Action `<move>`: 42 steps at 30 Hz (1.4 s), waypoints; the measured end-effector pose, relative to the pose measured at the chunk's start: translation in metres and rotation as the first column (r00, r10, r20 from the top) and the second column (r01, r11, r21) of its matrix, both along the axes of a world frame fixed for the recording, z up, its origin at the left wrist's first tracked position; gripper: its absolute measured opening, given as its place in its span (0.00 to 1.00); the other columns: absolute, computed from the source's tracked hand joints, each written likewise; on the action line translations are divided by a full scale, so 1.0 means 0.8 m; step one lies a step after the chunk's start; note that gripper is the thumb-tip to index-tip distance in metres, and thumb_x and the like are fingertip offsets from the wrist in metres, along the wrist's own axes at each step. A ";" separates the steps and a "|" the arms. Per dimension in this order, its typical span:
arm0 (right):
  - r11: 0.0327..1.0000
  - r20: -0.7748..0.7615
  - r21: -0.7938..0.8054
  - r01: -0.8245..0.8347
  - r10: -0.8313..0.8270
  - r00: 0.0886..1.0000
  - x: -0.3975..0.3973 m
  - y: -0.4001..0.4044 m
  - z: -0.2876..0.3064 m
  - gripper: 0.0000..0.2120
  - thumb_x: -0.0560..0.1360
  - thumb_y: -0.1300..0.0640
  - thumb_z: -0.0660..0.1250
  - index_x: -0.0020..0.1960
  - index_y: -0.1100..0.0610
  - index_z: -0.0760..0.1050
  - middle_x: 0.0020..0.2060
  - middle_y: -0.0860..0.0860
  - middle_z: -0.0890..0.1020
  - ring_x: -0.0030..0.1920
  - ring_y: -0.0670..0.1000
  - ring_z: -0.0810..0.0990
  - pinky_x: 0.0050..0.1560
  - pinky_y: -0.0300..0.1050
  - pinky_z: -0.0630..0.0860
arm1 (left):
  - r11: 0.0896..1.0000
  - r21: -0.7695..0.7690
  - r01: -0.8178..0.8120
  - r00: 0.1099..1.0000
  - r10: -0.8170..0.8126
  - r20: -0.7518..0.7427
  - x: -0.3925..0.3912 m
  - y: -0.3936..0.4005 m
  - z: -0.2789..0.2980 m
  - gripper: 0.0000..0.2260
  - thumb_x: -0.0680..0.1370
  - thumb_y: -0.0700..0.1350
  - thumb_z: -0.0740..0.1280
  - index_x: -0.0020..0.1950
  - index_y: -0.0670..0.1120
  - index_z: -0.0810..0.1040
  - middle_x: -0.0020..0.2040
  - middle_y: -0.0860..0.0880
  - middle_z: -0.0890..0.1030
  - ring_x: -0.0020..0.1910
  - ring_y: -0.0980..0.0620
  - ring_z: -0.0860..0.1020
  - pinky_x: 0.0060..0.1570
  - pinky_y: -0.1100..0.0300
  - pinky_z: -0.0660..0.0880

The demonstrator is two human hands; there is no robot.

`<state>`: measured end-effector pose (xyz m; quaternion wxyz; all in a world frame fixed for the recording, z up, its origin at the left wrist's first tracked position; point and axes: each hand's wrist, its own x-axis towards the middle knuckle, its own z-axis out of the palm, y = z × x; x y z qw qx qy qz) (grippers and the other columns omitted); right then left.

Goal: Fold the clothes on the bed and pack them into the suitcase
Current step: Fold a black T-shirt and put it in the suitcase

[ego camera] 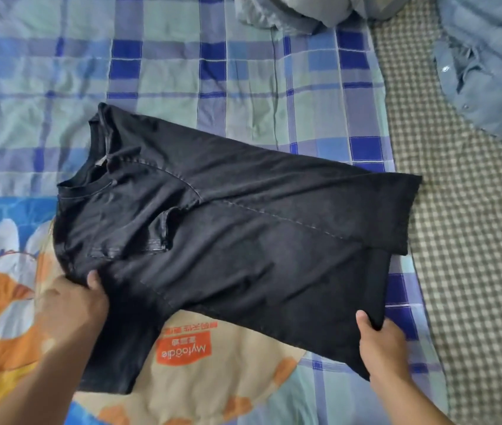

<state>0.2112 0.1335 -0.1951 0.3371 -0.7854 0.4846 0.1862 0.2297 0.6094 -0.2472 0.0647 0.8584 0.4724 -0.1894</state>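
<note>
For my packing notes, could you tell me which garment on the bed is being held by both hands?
The black T-shirt; left hand and right hand pinch its near edge, while the blue shirt lies untouched.

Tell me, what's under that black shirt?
The black shirt lies on a plaid sheet and partly over an orange printed bag. The rest of the bag and sheet beneath it are covered.

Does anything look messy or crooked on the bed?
The black T-shirt lies slanted across the plaid quilt, one side folded over unevenly, held by the left hand and right hand. A blue shirt lies crumpled at the far right.
</note>
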 end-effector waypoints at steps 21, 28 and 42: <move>0.909 0.187 0.381 -0.169 0.103 0.977 -0.037 -0.170 0.039 0.07 0.80 0.53 0.69 0.54 0.56 0.81 0.49 0.52 0.85 0.49 0.54 0.84 0.53 0.56 0.81 | 0.761 -0.614 -0.211 0.803 0.493 0.335 -0.252 -0.139 0.071 0.11 0.75 0.53 0.69 0.54 0.51 0.79 0.49 0.40 0.84 0.46 0.35 0.82 0.48 0.38 0.78; 0.940 0.163 0.304 -0.158 0.112 0.980 -0.058 -0.246 0.092 0.11 0.79 0.61 0.70 0.61 0.57 0.76 0.50 0.52 0.82 0.46 0.55 0.81 0.42 0.51 0.79 | 0.627 -0.695 -0.353 0.853 0.521 0.038 -0.361 -0.267 0.112 0.07 0.78 0.41 0.68 0.53 0.39 0.79 0.46 0.41 0.82 0.39 0.46 0.77 0.34 0.54 0.80; 0.472 0.055 -0.392 -0.789 0.869 0.492 0.052 -0.060 0.039 0.19 0.80 0.60 0.62 0.70 0.57 0.71 0.69 0.57 0.68 0.69 0.60 0.65 0.66 0.54 0.69 | 0.985 -0.163 -0.054 0.909 0.116 0.401 -0.149 -0.134 0.043 0.15 0.82 0.51 0.62 0.57 0.39 0.74 0.56 0.36 0.79 0.57 0.33 0.77 0.53 0.44 0.72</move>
